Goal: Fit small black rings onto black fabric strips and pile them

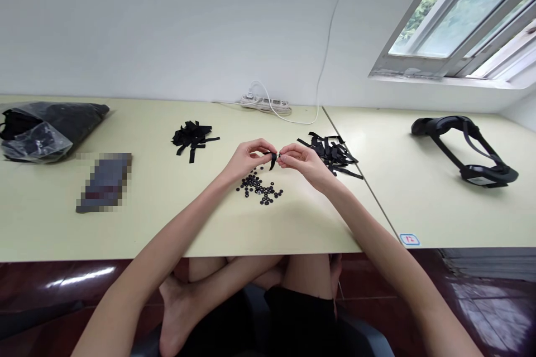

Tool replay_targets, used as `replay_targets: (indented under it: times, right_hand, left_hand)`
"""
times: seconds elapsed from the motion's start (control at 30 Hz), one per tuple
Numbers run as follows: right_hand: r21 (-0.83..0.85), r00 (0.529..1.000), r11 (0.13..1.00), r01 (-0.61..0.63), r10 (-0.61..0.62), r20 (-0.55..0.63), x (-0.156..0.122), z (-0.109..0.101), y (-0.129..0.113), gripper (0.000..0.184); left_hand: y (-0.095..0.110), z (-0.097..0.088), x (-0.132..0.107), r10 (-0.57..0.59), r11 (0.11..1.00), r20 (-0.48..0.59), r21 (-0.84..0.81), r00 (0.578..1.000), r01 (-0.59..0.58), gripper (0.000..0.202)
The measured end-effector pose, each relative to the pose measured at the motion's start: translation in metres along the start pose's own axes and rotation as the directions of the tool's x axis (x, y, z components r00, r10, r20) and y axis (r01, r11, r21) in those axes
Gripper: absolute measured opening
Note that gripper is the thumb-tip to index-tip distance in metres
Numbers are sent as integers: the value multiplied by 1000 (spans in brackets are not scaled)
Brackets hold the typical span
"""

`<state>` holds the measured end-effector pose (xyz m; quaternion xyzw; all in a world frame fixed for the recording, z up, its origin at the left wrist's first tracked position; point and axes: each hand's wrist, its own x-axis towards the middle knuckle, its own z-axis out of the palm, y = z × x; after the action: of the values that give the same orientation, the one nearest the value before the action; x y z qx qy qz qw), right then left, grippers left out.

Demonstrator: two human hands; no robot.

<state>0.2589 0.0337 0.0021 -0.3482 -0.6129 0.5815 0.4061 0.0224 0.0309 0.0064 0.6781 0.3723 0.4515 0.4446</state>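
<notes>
My left hand (pixel 245 160) is closed in a pinch on a short black fabric strip (pixel 272 162), whose end hangs down below the fingers. Fingertip to fingertip with it, my right hand (pixel 307 164) is pinched as well, at a tiny dark and shiny piece too small to name. Just below both hands, many small round black discs (pixel 259 187) with holes or light centres lie scattered on the table. Beside my right hand is a loose heap of black strips (pixel 333 153). Another black strip pile (pixel 191 136) sits to the left of my left hand.
On the pale table (pixel 146 234) a clear plastic bag (pixel 54 131) with black contents lies far left, near a blurred dark item (pixel 104 184). A power strip (pixel 266 103) with a white cable stands by the wall. A black headset (pixel 464 150) rests at right.
</notes>
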Motion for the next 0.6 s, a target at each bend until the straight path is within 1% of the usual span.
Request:
replay_targets:
  times: [0.13,0.27,0.4,0.6]
  right_hand:
    - [49,1000,999,-8,7,30,0,-1,1,31]
    - [50,999,999,-4,3,37,-2,1,-1,30]
    - [55,999,998,29,-30,22,-4,5,-4,30]
    - [65,1000,998,24,-23,-12,-5,8,-8,33]
  left_hand:
    - [2,1,-1,32,998,-17,45,999,-31,24]
    - [2,2,-2,51,997,7,55,999,-51,24]
    - [2,1,-3,70,996,15,57,997,-71,25]
    - [4,1,-3,72,996,6,51,997,-72,29]
